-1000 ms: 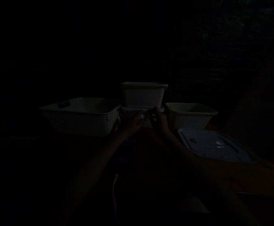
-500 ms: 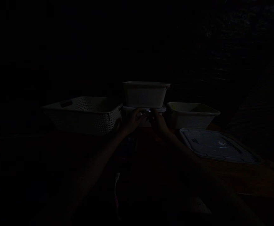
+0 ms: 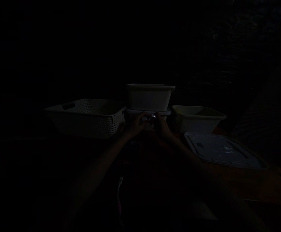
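Note:
The scene is very dark. My left hand (image 3: 135,125) and my right hand (image 3: 161,126) meet in front of the stacked bins, fingers closed around a small pale, shiny object (image 3: 153,116). Its kind is too dim to make out. Just behind my hands is a lidded white bin (image 3: 150,127), partly covered by them. On top of it stands an open white bin (image 3: 150,99).
A perforated white basket (image 3: 82,124) stands at the left. To the right is another open white bin (image 3: 198,124), with a flat pale lid (image 3: 222,151) lying in front of it. A white cable (image 3: 119,188) lies on the brownish table (image 3: 256,183).
The small shiny object has turned slightly between my fingers. My hands stay in nearly the same place, and the bins have not moved.

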Demonstrator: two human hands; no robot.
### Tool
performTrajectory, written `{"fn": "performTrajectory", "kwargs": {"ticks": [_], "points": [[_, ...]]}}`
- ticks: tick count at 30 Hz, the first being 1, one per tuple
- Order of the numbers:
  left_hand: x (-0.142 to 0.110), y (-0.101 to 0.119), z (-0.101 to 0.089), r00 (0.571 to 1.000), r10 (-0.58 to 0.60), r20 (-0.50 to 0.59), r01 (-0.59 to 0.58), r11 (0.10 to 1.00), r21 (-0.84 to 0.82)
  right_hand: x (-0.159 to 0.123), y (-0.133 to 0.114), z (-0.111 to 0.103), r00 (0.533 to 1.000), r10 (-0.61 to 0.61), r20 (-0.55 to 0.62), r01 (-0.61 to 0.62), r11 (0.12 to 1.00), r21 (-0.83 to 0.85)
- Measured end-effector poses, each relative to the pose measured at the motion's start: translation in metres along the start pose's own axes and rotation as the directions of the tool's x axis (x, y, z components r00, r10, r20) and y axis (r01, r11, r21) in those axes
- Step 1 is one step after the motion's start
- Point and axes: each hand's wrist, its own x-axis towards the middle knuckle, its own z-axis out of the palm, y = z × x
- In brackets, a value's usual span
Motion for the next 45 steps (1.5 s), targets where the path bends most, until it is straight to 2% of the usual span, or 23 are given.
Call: {"fn": "performTrajectory", "kwargs": {"ticks": [4, 9, 15, 24, 31, 39, 45], "points": [[0.001, 0.007, -0.005, 1.0, 0.006, 0.005, -0.006, 0.999, 0.037, 0.001, -0.001, 0.001, 1.0, -0.019, -0.016, 0.019, 0.999, 0.029], [0.002, 0.006, -0.006, 0.998, 0.058, -0.001, -0.058, 0.995, 0.076, 0.001, -0.002, 0.003, 1.0, -0.018, -0.015, 0.019, 0.999, 0.041], [0.0, 0.004, 0.0, 0.999, 0.029, -0.015, -0.028, 0.995, 0.098, 0.0, 0.0, 0.003, 0.999, -0.027, -0.024, 0.028, 0.998, 0.052], [-0.005, 0.003, 0.005, 0.999, 0.041, -0.017, -0.038, 0.985, 0.167, 0.0, 0.005, 0.003, 0.999, 0.043, -0.015, -0.042, 0.999, 0.023], [-0.004, 0.0, 0.007, 0.997, 0.038, -0.06, -0.031, 0.992, 0.122, 0.002, 0.005, 0.002, 0.999, 0.02, -0.026, -0.019, 0.999, 0.032], [-0.003, 0.005, 0.003, 0.989, 0.047, -0.142, -0.025, 0.988, 0.151, 0.005, 0.0, 0.002, 0.999, 0.01, -0.046, -0.007, 0.998, 0.068], [-0.003, 0.007, 0.005, 0.987, 0.022, -0.158, 0.001, 0.989, 0.148, 0.005, -0.004, -0.002, 0.999, 0.012, -0.045, -0.012, 1.0, 0.005]]}}
